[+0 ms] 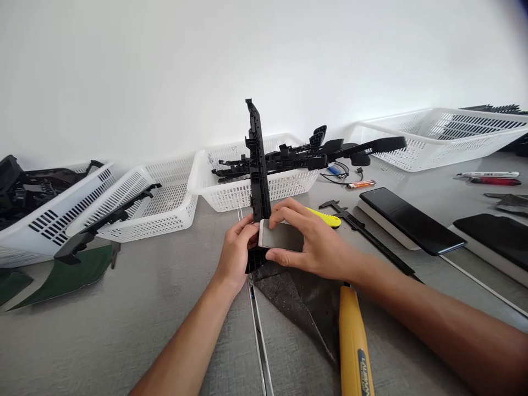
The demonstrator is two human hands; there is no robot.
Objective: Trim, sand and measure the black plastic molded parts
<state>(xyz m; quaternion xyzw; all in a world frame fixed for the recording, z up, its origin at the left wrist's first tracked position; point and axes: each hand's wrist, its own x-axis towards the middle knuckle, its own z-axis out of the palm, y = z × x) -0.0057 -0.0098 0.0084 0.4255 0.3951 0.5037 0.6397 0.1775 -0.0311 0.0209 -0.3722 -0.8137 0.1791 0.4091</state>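
Observation:
A long black plastic part (pixel 259 181) with clips along its edge stands nearly upright in front of me. My left hand (pixel 237 250) grips it near its lower end, with the fingertips partly hidden behind it. In my right hand (pixel 311 236) is a small grey rectangular block (pixel 282 236) with a pale end, held between thumb and fingers. The block's pale end lies against the lower part of the black piece, close to my left fingertips. Beneath both hands a dark, worn cloth-like sheet (pixel 289 297) lies on the table.
Behind my hands, a white basket (pixel 226 195) holds several black parts; more white baskets (pixel 165 223) flank it. A yellow-handled tool (pixel 355 341), a caliper (pixel 367 236), a yellow-green handle (pixel 328 218) and a black phone (pixel 412 220) lie rightward. Green sheets (pixel 74 275) lie left.

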